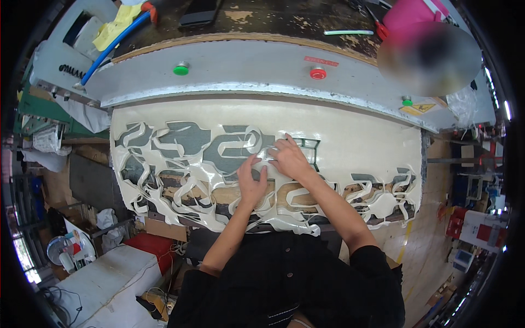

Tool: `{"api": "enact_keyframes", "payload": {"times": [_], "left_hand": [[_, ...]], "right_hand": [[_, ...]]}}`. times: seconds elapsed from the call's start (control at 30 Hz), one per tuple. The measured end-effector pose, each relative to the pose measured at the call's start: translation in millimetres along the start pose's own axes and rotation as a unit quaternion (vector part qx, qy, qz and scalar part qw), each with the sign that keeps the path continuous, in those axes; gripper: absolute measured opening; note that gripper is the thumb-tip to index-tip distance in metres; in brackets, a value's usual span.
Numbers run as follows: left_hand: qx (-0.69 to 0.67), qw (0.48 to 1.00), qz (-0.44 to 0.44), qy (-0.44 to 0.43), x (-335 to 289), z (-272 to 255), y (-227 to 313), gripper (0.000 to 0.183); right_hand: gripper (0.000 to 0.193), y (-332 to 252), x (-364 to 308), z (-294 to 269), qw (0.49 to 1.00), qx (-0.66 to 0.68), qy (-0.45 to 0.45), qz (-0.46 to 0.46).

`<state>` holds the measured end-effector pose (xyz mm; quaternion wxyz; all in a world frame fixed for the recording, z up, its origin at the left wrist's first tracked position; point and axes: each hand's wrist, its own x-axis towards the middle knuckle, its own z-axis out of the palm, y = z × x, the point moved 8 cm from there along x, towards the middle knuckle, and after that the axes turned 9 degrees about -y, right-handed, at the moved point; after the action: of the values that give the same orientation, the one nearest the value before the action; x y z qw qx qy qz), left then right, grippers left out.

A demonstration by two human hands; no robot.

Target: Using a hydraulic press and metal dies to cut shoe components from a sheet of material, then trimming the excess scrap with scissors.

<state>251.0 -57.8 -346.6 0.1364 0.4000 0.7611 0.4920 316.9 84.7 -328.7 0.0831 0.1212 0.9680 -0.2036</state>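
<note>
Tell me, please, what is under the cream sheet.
Through gaps in the cream sheet, a grey-green surface and worn brown patches show; its solid parts, the left hand and right hand hide the rest.

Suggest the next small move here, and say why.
Judging by this view, the left hand might fold the curled cream strip leftward, away from the dark green cutting die: the strip loops just left of the right hand at the die's left side, while uncut cream sheet lies right of the die.
</note>
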Motion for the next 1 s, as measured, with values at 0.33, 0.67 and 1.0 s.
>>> {"api": "enact_keyframes", "payload": {"times": [0.33, 0.67, 1.0], "left_hand": [[-0.414, 0.882, -0.224, -0.026, 24.2, 55.0, 33.1, 0.048], [-0.569, 0.762, -0.210, -0.225, 15.7, 97.6, 74.0, 0.027], [-0.520, 0.788, -0.214, -0.249, 34.0, 120.6, 83.2, 0.020]], "right_hand": [[0.018, 0.3, -80.3, -73.0, 0.965, 0.087, 0.244, -0.052], [0.018, 9.1, -125.7, -71.5, 0.932, 0.096, 0.346, -0.046], [0.020, 37.4, -145.7, -79.1, 0.925, 0.107, 0.362, -0.029]]}}
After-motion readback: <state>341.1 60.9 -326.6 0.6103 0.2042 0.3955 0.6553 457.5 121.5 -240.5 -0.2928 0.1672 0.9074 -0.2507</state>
